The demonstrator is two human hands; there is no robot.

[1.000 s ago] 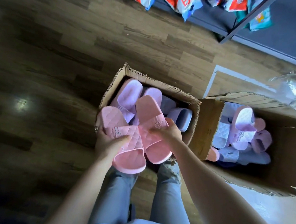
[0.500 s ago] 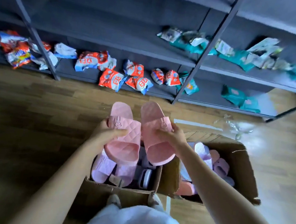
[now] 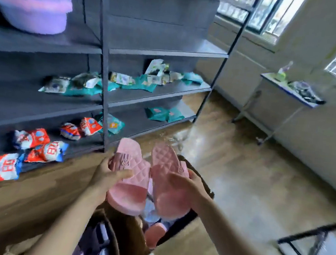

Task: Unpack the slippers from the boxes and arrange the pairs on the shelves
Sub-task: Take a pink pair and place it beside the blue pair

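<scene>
The left hand grips the left pink slipper at its quilted strap. The thumb lies across the top of the strap and the fingers are curled underneath, so that hand is closed around it. The right hand holds the right pink slipper the same way from its outer edge, thumb on the strap and fingers wrapped below. I see both slippers insole up, side by side, with their inner edges just beside each other. I cannot tell whether they touch.

The pair hangs in the air over an open cardboard box that sits low in my view, between the forearms. It is blurred, but I can make out another pink slipper inside and some paler ones just under the held pair.

Beyond the hands stands a dark grey shelving unit on a wooden floor. Its bottom shelf carries red and orange snack packets, and teal packets lie on the shelf above. A lilac basin sits on an upper shelf at the far left.

To the right, near the wall under the windows, is a small table with a few things on it that are too blurred to name. A dark metal frame shows at the lower right.
</scene>
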